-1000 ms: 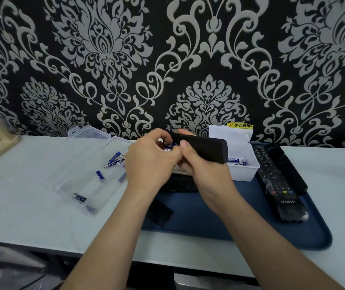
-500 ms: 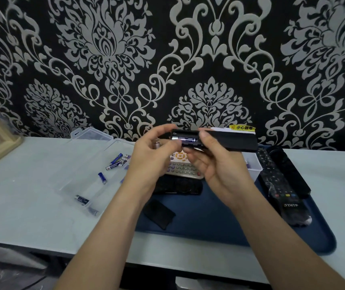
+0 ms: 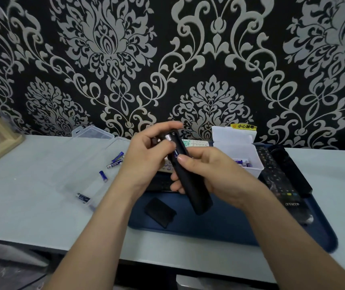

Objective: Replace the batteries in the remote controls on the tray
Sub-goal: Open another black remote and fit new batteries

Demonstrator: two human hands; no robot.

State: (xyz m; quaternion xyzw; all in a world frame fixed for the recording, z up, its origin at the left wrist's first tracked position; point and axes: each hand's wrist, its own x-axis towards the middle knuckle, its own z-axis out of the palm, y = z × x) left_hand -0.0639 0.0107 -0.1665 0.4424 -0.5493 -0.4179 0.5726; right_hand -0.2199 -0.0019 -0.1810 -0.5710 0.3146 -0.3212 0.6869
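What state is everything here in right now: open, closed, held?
Remote: held, back open, battery showing.
Cover: off, lying on tray.
Clear box: open, batteries inside.
White box: lid open.
Left hand: grips Remote's top.
Right hand: grips Remote's middle.

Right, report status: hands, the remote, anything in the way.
Right hand grips black remote. Left hand pinches its top end, thumb on battery in open compartment. Battery cover off, on tray. Nothing in the way.
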